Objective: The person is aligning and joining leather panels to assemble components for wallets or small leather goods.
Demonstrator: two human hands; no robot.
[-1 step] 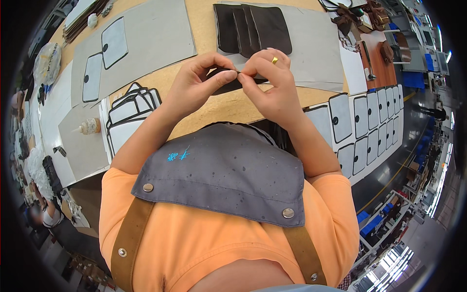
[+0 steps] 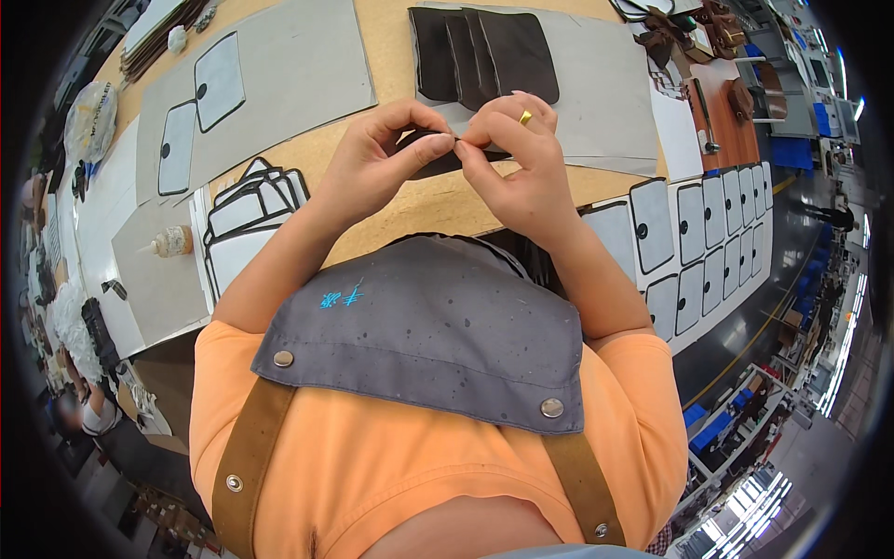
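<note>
We found a narrow dark leather strip (image 2: 447,156) held just above the near edge of the wooden table (image 2: 391,42), roughly midway along it. The left hand (image 2: 372,168) had thumb and forefinger pinched shut on the strip's upper edge, the other fingers curled loosely behind. The right hand (image 2: 521,163) met it fingertip to fingertip, its thumb and forefinger likewise closed on the strip; a gold ring (image 2: 526,117) sat on one of its fingers. How much of the strip lay hidden under the hands we could not tell.

Just beyond the hands, toward the far edge, we noted three overlapping dark leather panels (image 2: 484,54) lying on a grey mat (image 2: 605,102). Toward the left edge, a second grey sheet (image 2: 298,65) carried two pale rounded panels (image 2: 200,112) with dark borders. Near the left hand's wrist, a stack of similar bordered panels (image 2: 251,210) lay at the near edge, with a small glue bottle (image 2: 170,242) beside it. Toward the right edge, rows of pale panels (image 2: 708,242) were laid out side by side. A grey apron bib (image 2: 428,326) over an orange shirt (image 2: 419,484) filled the foreground.
</note>
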